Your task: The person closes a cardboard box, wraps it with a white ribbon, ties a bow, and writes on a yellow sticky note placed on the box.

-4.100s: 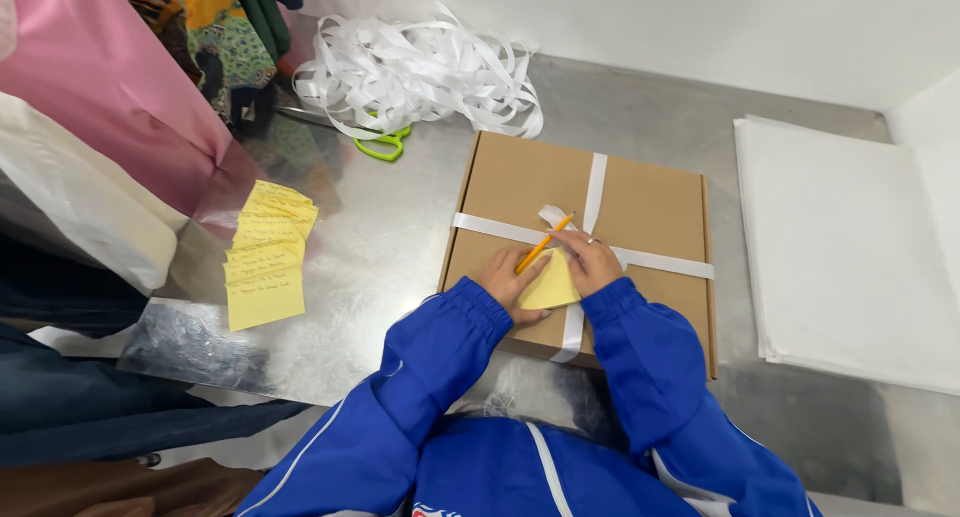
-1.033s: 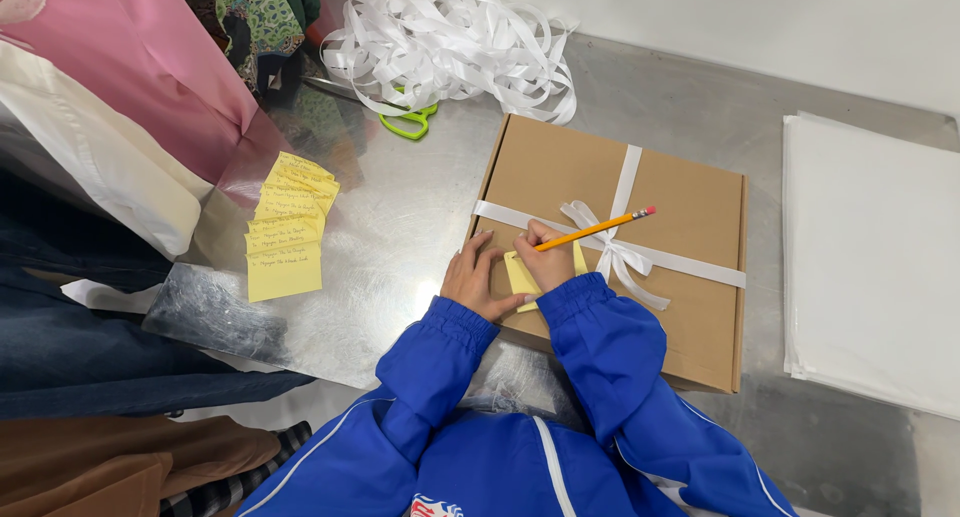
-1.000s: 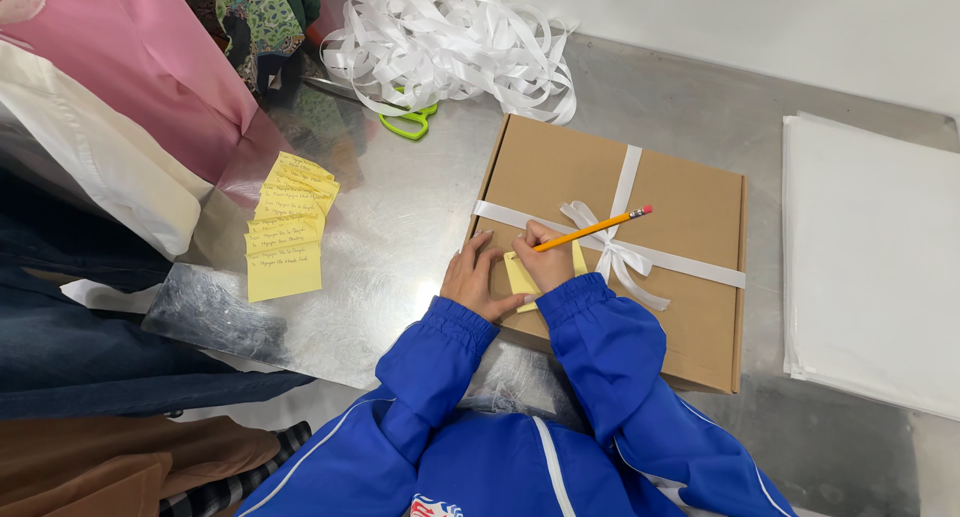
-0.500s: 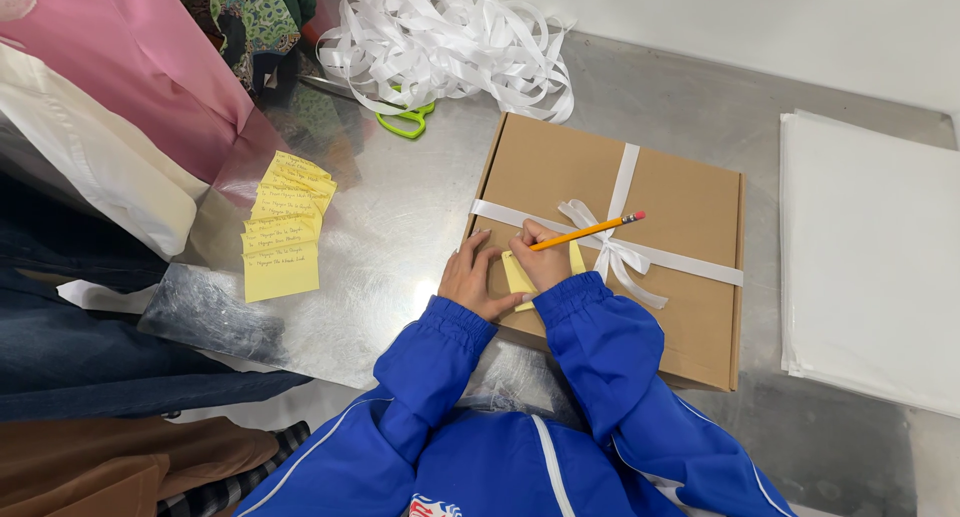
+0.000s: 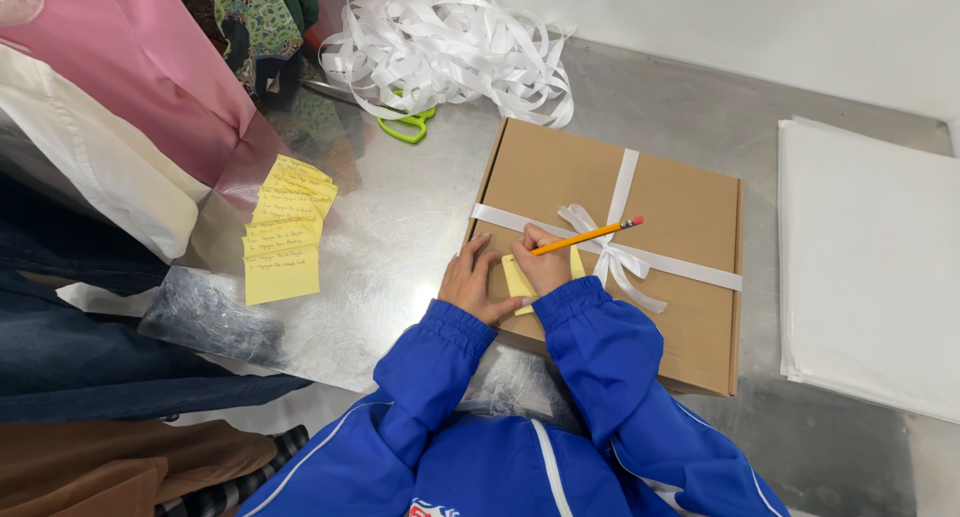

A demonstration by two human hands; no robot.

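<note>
A shiny metal surface (image 5: 400, 227) filled most of the frame. At the right edge lay a stack of white sheets (image 5: 870, 267). A flat brown cardboard box (image 5: 680, 277), tied with a white ribbon (image 5: 620, 192) knotted in a bow near its middle, sat right of centre. At the upper middle was a loose heap of white ribbon (image 5: 450, 52), with green scissors (image 5: 405, 129) partly under its lower edge. At the upper left hung pink and white fabric (image 5: 130, 87).

Left of the box, well apart from it, a fanned row of yellow sticky notes (image 5: 283, 232) lay on the surface. Another yellow sticky note (image 5: 520, 277) rested on the box's lower left part, between the hands.

The left hand (image 5: 477, 282) lay spread flat, fingers pressing the note's left side. The right hand (image 5: 543, 262) was curled, pinching a yellow pencil (image 5: 585, 237) whose tip met the note and whose eraser end pointed to the upper right, over the bow.
</note>
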